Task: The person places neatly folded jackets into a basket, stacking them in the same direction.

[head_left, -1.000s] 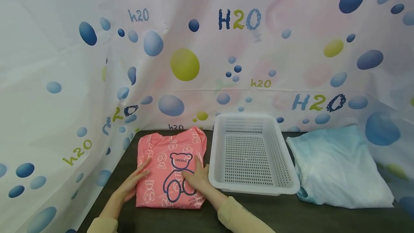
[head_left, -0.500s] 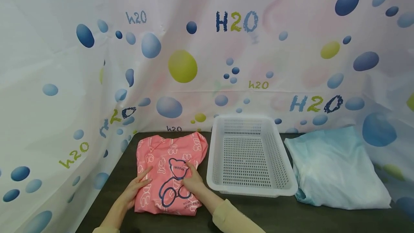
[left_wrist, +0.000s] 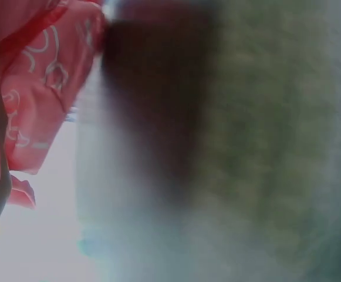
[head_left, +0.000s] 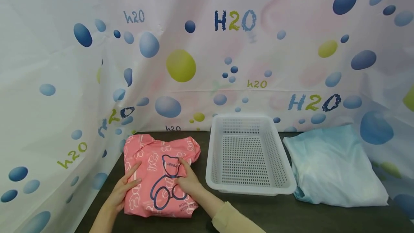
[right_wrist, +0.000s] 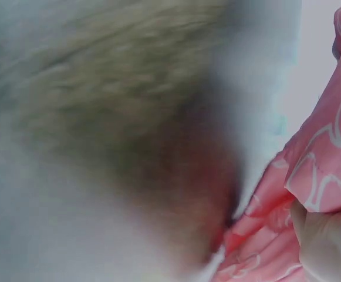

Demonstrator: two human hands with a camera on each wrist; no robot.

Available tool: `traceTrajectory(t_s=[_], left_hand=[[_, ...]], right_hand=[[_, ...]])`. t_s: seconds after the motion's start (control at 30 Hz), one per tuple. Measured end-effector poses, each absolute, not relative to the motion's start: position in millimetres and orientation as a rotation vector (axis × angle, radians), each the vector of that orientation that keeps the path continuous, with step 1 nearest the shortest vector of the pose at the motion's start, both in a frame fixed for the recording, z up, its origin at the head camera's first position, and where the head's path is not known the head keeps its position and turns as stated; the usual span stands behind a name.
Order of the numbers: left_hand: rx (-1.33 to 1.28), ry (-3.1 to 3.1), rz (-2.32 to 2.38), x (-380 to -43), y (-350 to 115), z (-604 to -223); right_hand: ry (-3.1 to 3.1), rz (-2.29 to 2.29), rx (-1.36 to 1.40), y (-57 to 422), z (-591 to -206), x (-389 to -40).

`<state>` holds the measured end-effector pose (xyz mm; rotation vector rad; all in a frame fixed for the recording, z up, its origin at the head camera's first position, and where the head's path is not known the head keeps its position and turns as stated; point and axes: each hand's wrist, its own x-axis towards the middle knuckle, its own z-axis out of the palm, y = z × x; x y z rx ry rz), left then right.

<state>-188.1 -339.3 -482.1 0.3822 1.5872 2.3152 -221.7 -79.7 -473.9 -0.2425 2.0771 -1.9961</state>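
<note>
A pink folded garment (head_left: 145, 179) with white bear outlines and a dark blue bear print lies at the left of the head view, its outline bulging and creased. My left hand (head_left: 121, 190) grips its left side, two fingers showing on top. On the right side my right hand (head_left: 191, 182) holds it, with two digits spread over the bear print and the others hidden. Loose folds of the pink garment (left_wrist: 47, 88) hang in the left wrist view. In the right wrist view, part of my right hand (right_wrist: 331, 247) presses into the pink cloth; both wrist views are largely blurred.
Right of the garment stands a white perforated plastic basket (head_left: 211, 161), with nothing in it. Beyond that lies a folded light blue and white cloth (head_left: 336, 168). All rest on a dark table (head_left: 271, 211) before a white curtain (head_left: 291, 56) printed with coloured spots.
Both hands and the pink garment have shifted left, away from the basket. The garment has become more bunched, and the right hand's digits lie further over the print. The head view has shifted slightly.
</note>
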Motion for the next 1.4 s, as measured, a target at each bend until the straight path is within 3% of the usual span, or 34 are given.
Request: traceTrajectory(t_s=[0.5, 0.77, 1.1, 1.4], left_hand=[[0.772, 1.612, 2.398, -165, -314, -413], [0.800, 1.715, 2.382, -167, -285, -388], [0.848, 1.621, 2.328, -183, -229, -369], [0.657, 1.679, 2.309, -225, -160, -368]], right_hand=[[2.024, -2.057, -0.395, -50, -409, -195], [1.992, -2.128, -0.495, -18, -386, -187], [1.951, -2.129, -0.453, 48, -360, -181], [2.133, -1.999, -0.258, 117, -350, -198]])
